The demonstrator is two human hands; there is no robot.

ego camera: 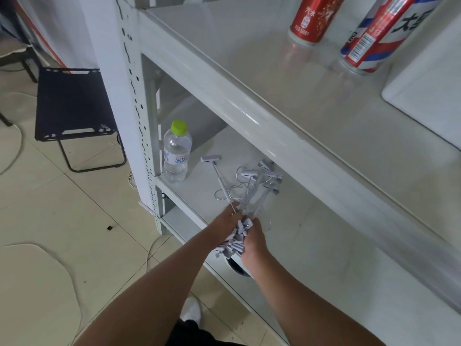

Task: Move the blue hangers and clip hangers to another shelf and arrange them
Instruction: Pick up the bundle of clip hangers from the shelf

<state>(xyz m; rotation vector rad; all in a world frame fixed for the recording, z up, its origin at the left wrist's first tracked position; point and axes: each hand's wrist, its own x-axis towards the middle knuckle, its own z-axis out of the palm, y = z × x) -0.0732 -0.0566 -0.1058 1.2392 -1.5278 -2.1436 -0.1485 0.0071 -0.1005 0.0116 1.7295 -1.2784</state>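
Head view: a person reaches into a white metal shelf unit (249, 116).
Hands: left hand (225, 224) and right hand (254, 237) are both clenched around one bundle of clip hangers (245, 193).
Clip hangers: grey clips and wire hooks fan out over the lower shelf (204, 176).
Nearby: a water bottle (176, 152) stands at the shelf's left end; two cans (313, 18) are on the shelf above.

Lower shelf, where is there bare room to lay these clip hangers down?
Bare white shelf lies right of both hands. It is crowded left, where the grey clip hangers fan out beside the clear green-capped water bottle.
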